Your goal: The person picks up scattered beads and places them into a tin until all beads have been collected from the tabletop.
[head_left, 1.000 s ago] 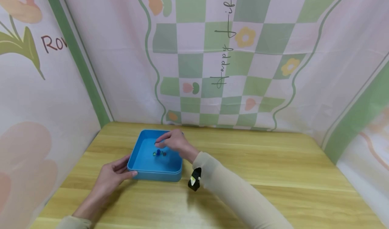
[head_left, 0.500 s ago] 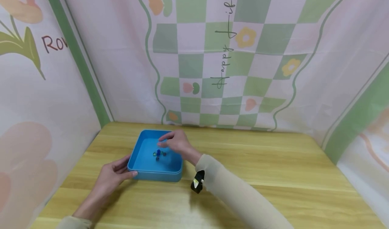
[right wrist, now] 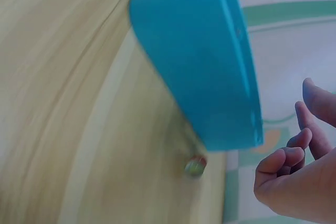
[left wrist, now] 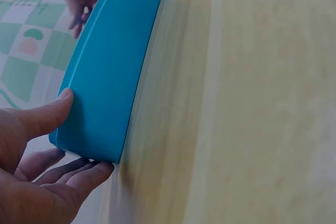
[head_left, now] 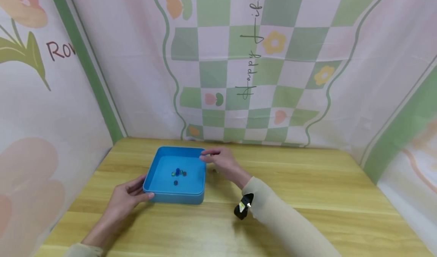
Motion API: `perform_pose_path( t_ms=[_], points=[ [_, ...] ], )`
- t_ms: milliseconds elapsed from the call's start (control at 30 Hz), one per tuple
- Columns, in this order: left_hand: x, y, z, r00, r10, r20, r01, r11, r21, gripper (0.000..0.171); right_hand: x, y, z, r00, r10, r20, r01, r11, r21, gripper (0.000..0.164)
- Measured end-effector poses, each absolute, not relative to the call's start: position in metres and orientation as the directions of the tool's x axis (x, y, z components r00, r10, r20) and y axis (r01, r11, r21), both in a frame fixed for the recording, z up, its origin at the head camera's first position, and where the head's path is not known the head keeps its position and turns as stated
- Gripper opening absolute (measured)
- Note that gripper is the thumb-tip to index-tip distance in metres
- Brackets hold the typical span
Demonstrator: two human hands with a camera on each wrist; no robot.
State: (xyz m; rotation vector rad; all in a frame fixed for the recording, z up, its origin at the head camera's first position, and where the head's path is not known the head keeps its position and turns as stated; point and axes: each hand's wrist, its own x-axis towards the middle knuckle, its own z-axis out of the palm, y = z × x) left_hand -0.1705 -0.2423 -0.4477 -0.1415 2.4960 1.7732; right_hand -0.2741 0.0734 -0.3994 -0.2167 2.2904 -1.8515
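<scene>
A square blue plastic box [head_left: 174, 198] stands on the table. My left hand [head_left: 126, 196] grips its front left corner, the thumb on the front wall and the fingers round the left side. Several small marbles lie inside the box: a greenish marble [head_left: 173, 174], a blue piece [head_left: 178, 171] and a dark marble [head_left: 175, 182] nearer the front. Over the right rim hovers my right hand [head_left: 223, 160], with no object visible in it; thumb and forefinger are apart in the right wrist view. On the table just right of the box sits another marble [right wrist: 196, 166], reddish and green.
The wooden table [head_left: 290, 196] extends to the right of the box. Behind it hangs a patterned curtain [head_left: 246, 71], with more fabric at the left and right. A black device [head_left: 243, 207] is worn on the right wrist.
A dark marble has come to lie in the box and rolled toward the front. My right hand has moved right, from over the box to its right rim. The left hand stays put.
</scene>
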Motion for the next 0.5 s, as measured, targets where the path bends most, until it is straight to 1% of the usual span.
perform_pose_path(
  t_ms=[167,500],
  points=[
    [-0.170,-0.243,-0.449,-0.993,-0.032,-0.115,-0.119,0.331,0.936,0.086,-0.275,0.092,-0.410,-0.978,-0.200,-0.054,0.008,0.225,-0.974,0.030],
    [-0.171,-0.243,-0.451,-0.993,-0.034,-0.112,-0.117,0.312,0.943,0.084,-0.273,0.113,-0.426,-0.983,-0.148,-0.106,0.046,0.362,-0.931,0.028]
  ],
)
